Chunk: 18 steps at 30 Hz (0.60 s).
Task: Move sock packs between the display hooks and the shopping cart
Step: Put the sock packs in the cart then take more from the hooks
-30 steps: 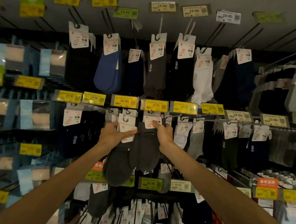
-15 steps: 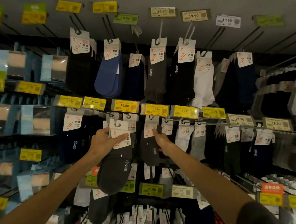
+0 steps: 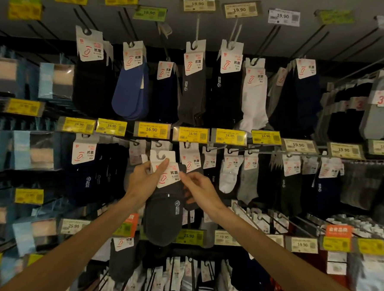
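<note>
My left hand (image 3: pixel 144 184) pinches the top of the dark sock pack (image 3: pixel 164 216), while at its three o'clock my right hand (image 3: pixel 200 189) curls close, and I cannot tell whether it grips.

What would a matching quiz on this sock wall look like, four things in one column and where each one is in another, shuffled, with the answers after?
Things:
1. blue sock pack
2. top-row white sock pack
3. dark grey sock pack
4. card with a red 3

Places:
A. far right, on grey socks
B. pinched at its card by the left hand
C. on a hook, upper left of centre
D. on a hook, upper right of centre

Pairs: 1-C, 2-D, 3-B, 4-A.
</note>
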### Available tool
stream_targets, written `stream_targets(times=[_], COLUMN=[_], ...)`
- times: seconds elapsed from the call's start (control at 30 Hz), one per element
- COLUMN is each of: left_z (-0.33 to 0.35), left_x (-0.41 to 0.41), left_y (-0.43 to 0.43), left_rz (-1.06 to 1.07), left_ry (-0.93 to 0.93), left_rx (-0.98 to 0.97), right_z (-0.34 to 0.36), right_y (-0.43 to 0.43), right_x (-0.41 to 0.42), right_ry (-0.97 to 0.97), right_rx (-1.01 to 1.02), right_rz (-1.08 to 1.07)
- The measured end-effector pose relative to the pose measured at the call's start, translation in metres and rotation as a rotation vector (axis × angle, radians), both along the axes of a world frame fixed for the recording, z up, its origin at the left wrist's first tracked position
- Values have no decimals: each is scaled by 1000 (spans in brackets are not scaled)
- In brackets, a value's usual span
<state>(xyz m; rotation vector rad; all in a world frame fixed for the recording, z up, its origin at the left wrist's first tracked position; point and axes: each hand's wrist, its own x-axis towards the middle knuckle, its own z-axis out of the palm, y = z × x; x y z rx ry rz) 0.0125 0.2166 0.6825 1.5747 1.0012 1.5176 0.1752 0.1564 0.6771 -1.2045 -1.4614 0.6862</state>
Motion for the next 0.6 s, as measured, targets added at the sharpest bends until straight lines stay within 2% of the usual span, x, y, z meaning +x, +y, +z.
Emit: stream_targets(times=[0.1,0.2,0.37,0.5,0.6], left_z=[5,8,4,-1,-2], left_x=[12,22,28,25,17], left_y=[-4,-6,-3,6,12], left_rz=[-1,12,-129,-8,1], left_ry=[1,37,94,56,32], left_rx=[26,11,-142,-94,-75], right_z=[8,13,6,6,9], right_y=[1,-4,-7,-5,-5], right_x=[-5,-3,9,20,27], right_ry=[-20,164,296,420,485], right_rx=[-38,-100,-137,-112,-39], right_rz=[-53,-1,5,-32,-23])
